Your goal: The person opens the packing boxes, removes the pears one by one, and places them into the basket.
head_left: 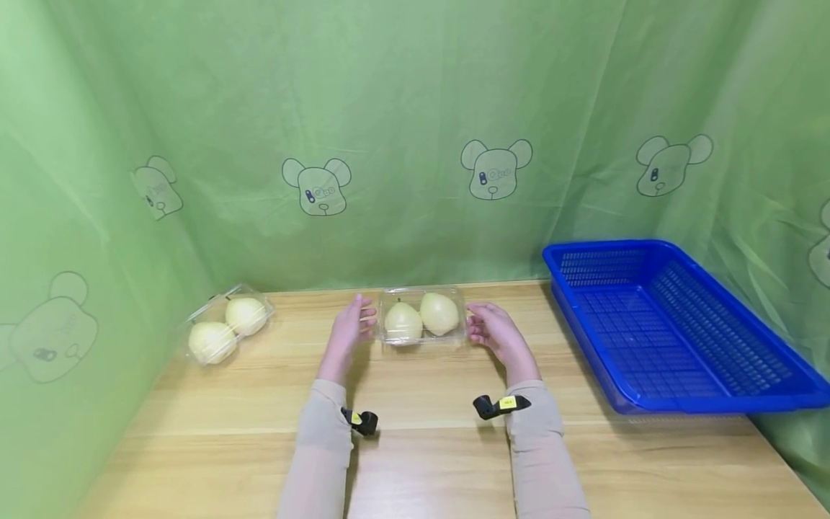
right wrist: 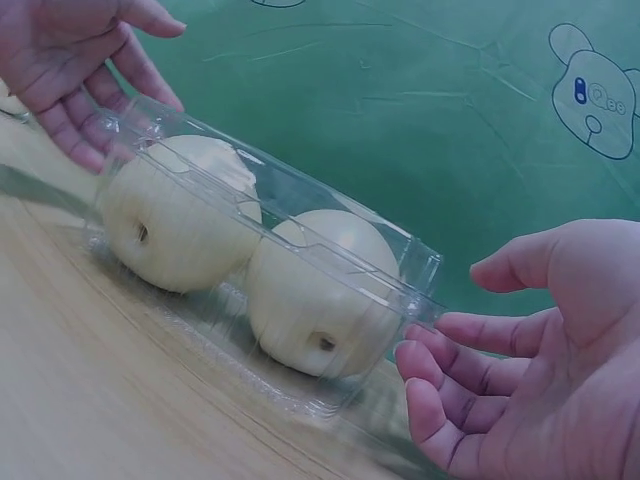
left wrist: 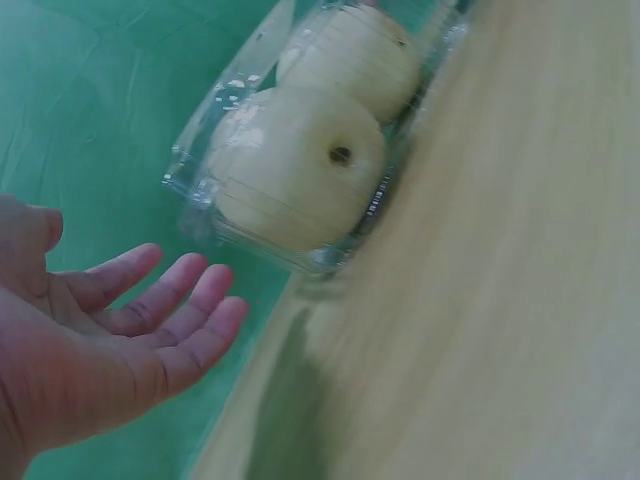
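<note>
Where a clear plastic box (head_left: pixel 411 293) encloses round pears (head_left: pixel 439 314), left grip (head_left: pixel 353 324) and right grip (head_left: pixel 498 330) flank it, spread.

Place, as I read it over my feeds: a curtained recording booth; what lies beyond I cannot tell. Evidence: green curtain (head_left: pixel 402 94), printed with cartoon animal heads (head_left: pixel 496 173), hung across the back and both sides; one wood-grain table (head_left: pixel 421 468) within it; black wrist cameras (head_left: pixel 483 407) worn over pale sleeves (head_left: pixel 324 422).

Lettering (right wrist: pixel 607 97) starting with "Q" marks the green curtain (right wrist: pixel 400 140)
</note>
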The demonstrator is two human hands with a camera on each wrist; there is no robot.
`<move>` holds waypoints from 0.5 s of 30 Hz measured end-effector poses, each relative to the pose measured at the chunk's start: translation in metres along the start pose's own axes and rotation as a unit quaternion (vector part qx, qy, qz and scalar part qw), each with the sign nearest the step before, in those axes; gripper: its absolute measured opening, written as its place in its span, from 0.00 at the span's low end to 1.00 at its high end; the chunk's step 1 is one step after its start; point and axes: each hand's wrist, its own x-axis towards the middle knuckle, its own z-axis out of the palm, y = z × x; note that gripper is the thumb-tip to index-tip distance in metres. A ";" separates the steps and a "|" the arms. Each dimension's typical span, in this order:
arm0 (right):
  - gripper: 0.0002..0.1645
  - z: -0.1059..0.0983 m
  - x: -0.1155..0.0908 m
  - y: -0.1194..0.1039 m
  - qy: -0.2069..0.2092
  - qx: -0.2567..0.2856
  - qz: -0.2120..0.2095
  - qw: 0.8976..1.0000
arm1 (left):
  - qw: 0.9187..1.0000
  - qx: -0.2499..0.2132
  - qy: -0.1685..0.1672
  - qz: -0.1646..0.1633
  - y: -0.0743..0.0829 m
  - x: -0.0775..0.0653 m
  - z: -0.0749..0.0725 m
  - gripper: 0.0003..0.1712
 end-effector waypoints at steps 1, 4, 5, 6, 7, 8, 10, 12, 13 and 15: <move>0.29 0.000 0.000 0.000 0.003 0.000 -0.001 1.000 | 1.000 -0.008 0.004 -0.001 0.001 0.000 0.000 0.35; 0.29 0.001 -0.001 -0.001 0.017 0.002 -0.001 1.000 | 1.000 -0.024 0.007 -0.003 0.004 0.000 0.000 0.33; 0.29 0.002 -0.002 -0.002 0.025 0.003 -0.004 1.000 | 1.000 -0.027 0.008 -0.004 0.004 0.000 0.000 0.33; 0.29 0.002 -0.003 -0.003 0.038 0.004 -0.007 0.999 | 1.000 -0.027 0.007 -0.005 0.005 0.000 0.000 0.33; 0.28 0.004 -0.004 -0.004 0.056 0.002 -0.014 0.998 | 1.000 -0.030 0.006 -0.007 0.005 0.000 0.000 0.32; 0.27 0.006 -0.005 -0.006 0.074 0.001 -0.024 0.997 | 1.000 -0.028 0.005 -0.007 0.006 0.000 0.000 0.33; 0.25 0.010 -0.008 -0.012 0.113 0.001 -0.051 0.992 | 1.000 -0.025 0.006 -0.006 0.006 0.000 0.000 0.33; 0.24 0.017 -0.011 -0.019 0.144 0.007 -0.081 0.986 | 1.000 -0.022 0.006 -0.005 0.006 -0.001 0.000 0.34; 0.23 0.020 -0.014 -0.023 0.151 0.010 -0.097 0.984 | 1.000 -0.021 0.006 -0.003 0.006 -0.001 0.000 0.34; 0.23 0.027 -0.018 -0.031 0.148 0.022 -0.124 0.981 | 1.000 -0.020 0.004 -0.002 0.005 -0.001 0.000 0.34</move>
